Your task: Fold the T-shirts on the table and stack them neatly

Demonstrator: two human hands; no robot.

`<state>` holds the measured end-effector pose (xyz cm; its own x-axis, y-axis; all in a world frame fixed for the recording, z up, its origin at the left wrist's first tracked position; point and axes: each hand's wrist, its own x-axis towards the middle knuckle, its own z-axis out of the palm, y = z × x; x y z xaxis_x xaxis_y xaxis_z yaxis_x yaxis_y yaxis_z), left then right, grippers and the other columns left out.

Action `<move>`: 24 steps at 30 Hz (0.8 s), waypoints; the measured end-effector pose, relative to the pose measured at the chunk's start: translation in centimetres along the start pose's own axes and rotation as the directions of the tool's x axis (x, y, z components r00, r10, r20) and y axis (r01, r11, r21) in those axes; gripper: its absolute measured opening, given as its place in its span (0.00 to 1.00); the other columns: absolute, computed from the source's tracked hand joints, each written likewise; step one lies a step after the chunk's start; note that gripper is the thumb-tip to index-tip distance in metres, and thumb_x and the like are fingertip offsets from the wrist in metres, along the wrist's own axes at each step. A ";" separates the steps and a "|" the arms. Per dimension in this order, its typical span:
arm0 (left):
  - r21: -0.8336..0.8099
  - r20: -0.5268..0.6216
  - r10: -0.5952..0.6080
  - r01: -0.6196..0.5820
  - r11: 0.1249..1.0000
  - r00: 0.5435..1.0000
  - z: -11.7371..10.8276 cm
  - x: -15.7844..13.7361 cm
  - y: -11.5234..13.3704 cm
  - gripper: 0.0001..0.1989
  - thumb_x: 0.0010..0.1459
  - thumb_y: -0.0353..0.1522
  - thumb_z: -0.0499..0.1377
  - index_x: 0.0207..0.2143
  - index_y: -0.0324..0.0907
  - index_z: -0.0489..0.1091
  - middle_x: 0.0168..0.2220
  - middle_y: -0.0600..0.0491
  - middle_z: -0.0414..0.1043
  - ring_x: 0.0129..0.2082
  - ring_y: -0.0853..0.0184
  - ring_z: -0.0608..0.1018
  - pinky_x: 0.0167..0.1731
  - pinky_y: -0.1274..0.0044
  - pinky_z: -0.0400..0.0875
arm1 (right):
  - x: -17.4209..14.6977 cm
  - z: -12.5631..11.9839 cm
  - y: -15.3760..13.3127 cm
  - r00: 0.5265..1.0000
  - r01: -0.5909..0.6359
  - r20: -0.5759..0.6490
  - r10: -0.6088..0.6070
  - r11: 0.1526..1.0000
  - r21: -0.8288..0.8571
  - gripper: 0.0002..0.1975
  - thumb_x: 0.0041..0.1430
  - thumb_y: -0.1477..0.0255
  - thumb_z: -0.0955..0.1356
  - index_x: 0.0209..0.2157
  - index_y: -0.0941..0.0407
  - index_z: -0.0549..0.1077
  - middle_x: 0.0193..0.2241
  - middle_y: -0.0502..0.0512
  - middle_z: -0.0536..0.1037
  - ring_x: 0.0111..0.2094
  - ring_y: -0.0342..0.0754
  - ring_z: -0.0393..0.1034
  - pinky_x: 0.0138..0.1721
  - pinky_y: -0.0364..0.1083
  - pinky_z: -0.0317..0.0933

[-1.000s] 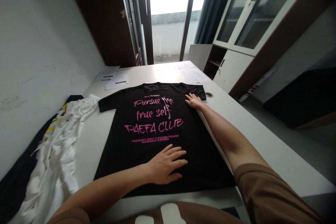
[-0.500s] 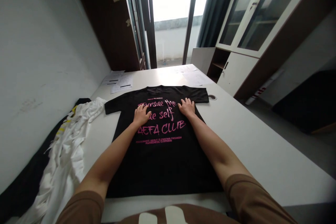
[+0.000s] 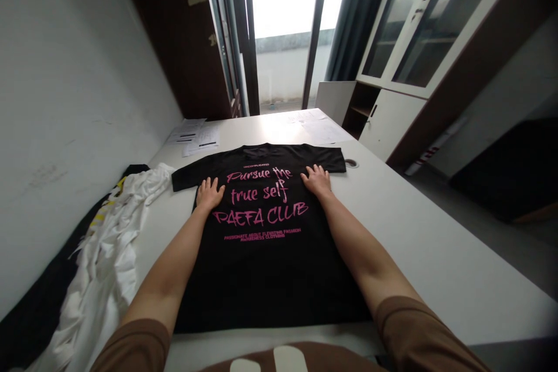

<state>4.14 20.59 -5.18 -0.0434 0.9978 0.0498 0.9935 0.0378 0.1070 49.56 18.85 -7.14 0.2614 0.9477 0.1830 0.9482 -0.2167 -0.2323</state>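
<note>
A black T-shirt [image 3: 270, 279] with pink lettering lies spread flat on the white table [image 3: 418, 256], its neck toward the window and its hem toward me. My left hand [image 3: 210, 194] rests flat on the shirt's left side, just under the sleeve, with the fingers apart. On the opposite side, below the right sleeve, my right hand [image 3: 317, 179] also lies flat on the cloth, fingers spread. Neither hand grips anything. The printed words between them are uncovered.
Along the table's left side lie a crumpled white garment [image 3: 104, 267] and a dark garment [image 3: 47, 290] against the wall. Printed papers [image 3: 203, 138] and more sheets [image 3: 325, 129] lie at the far end. A cable hole [image 3: 351, 163] sits beside the right sleeve. A cabinet [image 3: 394, 122] stands beyond.
My left hand has slid leftward from the lettering to the shirt's side edge. My right hand has shifted slightly right. The shirt stays spread in the same place.
</note>
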 end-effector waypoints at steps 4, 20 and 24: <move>-0.009 -0.046 -0.029 0.029 1.000 0.999 -0.2 -0.6 3.1 0.33 0.69 0.48 0.45 0.68 0.38 0.60 0.71 0.38 0.53 0.71 0.47 0.55 0.67 0.54 0.49 | -0.4 -0.6 -0.3 0.994 0.075 -0.088 -0.072 0.997 0.030 0.25 0.70 0.60 0.61 0.61 0.57 0.72 0.66 0.65 0.65 0.69 0.61 0.51 0.67 0.62 0.42; -0.162 -0.099 0.523 -0.532 0.831 0.847 1.7 -6.1 5.7 0.28 0.70 0.47 0.51 0.66 0.46 0.63 0.71 0.48 0.56 0.71 0.55 0.57 0.70 0.61 0.49 | -2.9 -0.6 -3.4 0.904 0.425 0.023 -0.427 0.903 0.065 0.28 0.71 0.56 0.60 0.65 0.54 0.68 0.67 0.58 0.64 0.70 0.57 0.51 0.69 0.56 0.48; -0.106 -0.096 0.399 -0.408 0.907 0.912 1.3 -5.3 2.1 0.28 0.70 0.46 0.50 0.68 0.45 0.62 0.71 0.47 0.55 0.71 0.54 0.57 0.69 0.60 0.51 | -1.5 -0.9 -0.7 0.942 0.334 0.028 -0.335 0.942 0.031 0.28 0.71 0.57 0.61 0.64 0.56 0.69 0.67 0.62 0.65 0.70 0.58 0.52 0.68 0.57 0.48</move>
<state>6.60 15.46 -6.46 0.3467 0.9199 0.1834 0.9076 -0.3784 0.1820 48.65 17.40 -6.37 -0.0762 0.9719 0.2229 0.9749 0.1195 -0.1876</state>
